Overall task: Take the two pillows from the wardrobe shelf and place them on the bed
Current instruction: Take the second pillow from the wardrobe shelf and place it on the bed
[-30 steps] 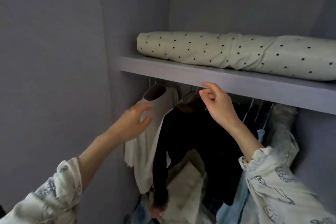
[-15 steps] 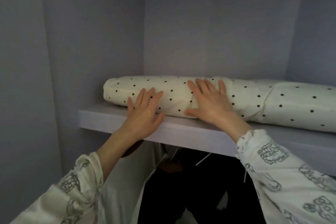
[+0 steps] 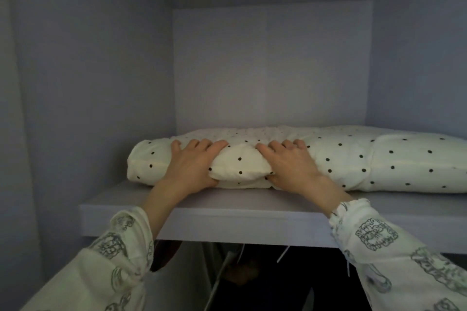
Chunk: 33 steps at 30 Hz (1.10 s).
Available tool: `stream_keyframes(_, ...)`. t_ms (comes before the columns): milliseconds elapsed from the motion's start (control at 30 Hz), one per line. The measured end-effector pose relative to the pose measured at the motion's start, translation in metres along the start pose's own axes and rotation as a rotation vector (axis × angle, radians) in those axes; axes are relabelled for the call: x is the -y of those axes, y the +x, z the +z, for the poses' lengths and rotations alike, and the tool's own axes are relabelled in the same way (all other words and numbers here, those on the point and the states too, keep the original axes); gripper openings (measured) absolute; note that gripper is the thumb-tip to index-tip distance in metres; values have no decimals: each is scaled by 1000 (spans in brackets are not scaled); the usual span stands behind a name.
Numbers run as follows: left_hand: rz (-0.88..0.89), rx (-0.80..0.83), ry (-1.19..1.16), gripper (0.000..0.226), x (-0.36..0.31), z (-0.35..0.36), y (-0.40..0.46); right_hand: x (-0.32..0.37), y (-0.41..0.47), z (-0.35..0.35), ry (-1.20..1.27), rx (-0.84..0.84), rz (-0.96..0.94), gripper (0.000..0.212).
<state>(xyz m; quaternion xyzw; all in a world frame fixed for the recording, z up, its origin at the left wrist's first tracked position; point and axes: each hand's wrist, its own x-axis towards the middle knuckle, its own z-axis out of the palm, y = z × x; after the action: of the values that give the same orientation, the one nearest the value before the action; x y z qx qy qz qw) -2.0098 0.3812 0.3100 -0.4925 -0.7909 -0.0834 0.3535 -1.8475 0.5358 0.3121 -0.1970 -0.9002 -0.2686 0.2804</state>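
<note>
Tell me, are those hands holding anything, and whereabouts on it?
Yes. Both hands grip the left pillow at its front edge: left hand and right hand side by side, fingers on top, bunching the fabric between them.

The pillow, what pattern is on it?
Cream with small black dots, seen in the head view.

No text, label, brand, number or sign can be read anywhere in the head view. The sleeves (image 3: 379,235) are printed with dark grey ornamental motifs, but no letters can be made out in them. The pillow (image 3: 240,166) is marked only with plain black dots, and nothing is written on the wardrobe shelf (image 3: 227,219).
</note>
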Motion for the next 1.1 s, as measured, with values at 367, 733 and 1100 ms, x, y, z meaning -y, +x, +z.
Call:
stream_keyframes(367, 37, -165, 64, 69, -28, -55, -66, 11, -58, -36, 141, -115, 8, 61)
stream_keyframes(733, -70, -261, 161, 72, -109, -110, -175, 11, -153, -70, 230, -350, -92, 60)
stream_keyframes(1100, -140, 138, -203, 64, -107, -114, -145, 22, -206, -49, 266, -429, -85, 55)
